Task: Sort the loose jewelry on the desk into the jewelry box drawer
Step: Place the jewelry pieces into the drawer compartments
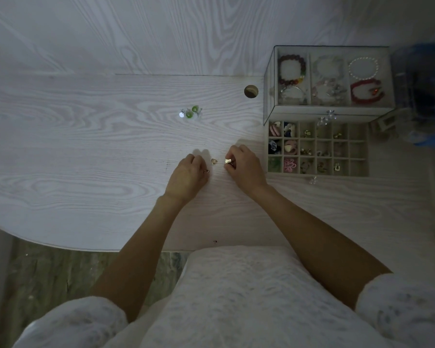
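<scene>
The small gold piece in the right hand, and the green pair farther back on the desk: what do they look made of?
Small gold piece: probably polished metal; it glints brightly in the right hand. Green pair of pieces: translucent glass or resin, glossy, with clear parts; too small to settle.

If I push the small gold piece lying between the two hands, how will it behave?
The gold piece looks tiny and thin, so probably very light and easily flicked. It seems angular, so likelier to slide across the smooth desk than roll.
</scene>
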